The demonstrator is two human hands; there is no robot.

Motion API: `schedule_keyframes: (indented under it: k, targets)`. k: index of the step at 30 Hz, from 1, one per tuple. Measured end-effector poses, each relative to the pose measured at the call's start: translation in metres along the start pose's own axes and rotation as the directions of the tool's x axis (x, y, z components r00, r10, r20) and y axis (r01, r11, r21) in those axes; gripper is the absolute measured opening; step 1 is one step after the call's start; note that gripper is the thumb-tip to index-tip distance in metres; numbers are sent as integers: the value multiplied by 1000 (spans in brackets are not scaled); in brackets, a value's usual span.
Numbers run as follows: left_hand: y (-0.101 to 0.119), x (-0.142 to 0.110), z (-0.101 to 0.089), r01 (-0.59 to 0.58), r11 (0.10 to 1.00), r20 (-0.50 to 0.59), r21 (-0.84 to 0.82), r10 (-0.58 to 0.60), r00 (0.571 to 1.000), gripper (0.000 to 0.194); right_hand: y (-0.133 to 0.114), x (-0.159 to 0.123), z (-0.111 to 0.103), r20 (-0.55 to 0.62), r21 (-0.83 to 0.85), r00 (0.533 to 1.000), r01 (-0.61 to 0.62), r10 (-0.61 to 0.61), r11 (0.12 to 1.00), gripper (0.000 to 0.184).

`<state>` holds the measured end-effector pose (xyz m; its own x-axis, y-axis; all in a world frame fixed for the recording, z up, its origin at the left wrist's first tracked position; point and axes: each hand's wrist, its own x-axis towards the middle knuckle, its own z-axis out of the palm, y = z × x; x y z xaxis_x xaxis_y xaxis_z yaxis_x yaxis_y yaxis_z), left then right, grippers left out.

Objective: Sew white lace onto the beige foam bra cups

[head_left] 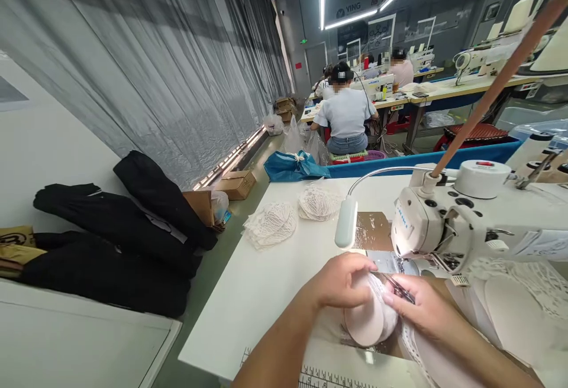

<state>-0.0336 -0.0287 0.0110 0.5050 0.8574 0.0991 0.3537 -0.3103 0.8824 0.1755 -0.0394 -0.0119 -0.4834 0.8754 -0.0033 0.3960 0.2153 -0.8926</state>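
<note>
My left hand [344,281] is closed on a pale, lace-edged bra cup [366,320], the thumb in front and fingers behind its upper edge. My right hand [412,299] holds a pair of metal thread snips [402,289], points toward the cup. Its thumb also presses the cup's lace edge. Both hands are just in front of the needle area of a white sewing machine [419,222]. A strip of lace trim [412,346] hangs below my right hand. More pale cups and lace [510,311] lie to the right, partly behind my right forearm.
Two stacks of white lace pieces [273,224] lie on the white table [226,293]. A lamp [346,222] on a bent neck hangs left of the machine head. A printed ruler [328,376] runs along the front edge. Ahead, a person [346,113] sits at another machine.
</note>
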Motion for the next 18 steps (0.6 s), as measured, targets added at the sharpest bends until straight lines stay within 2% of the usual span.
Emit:
schedule_keyframes:
  k: [2, 4, 7, 9, 14, 18]
  targets:
    - [0, 1, 6, -34, 997, 53, 69, 31, 998, 53, 1, -4, -1, 22, 20, 1000, 15, -15, 1000, 37]
    - [-1, 2, 11, 27, 998, 118, 54, -33, 992, 48, 3, -6, -5, 43, 42, 999, 21, -23, 999, 37]
    - [-5, 5, 16, 152, 986, 175, -64, -138, 975, 34, 6, -8, -11, 35, 44, 999, 3, -5, 999, 35]
    - [-6, 6, 16, 203, 967, 195, -156, -172, 966, 31, 8, -10, -15, 7, 43, 999, -33, 33, 999, 35]
    - [-2, 5, 14, 292, 902, 265, -319, -210, 941, 36, 17, -18, -27, 38, 59, 989, -145, 143, 988, 49]
    - [1, 4, 14, 337, 867, 296, -368, -235, 926, 43, 29, -21, -37, 94, 17, 978, -189, 186, 982, 51]
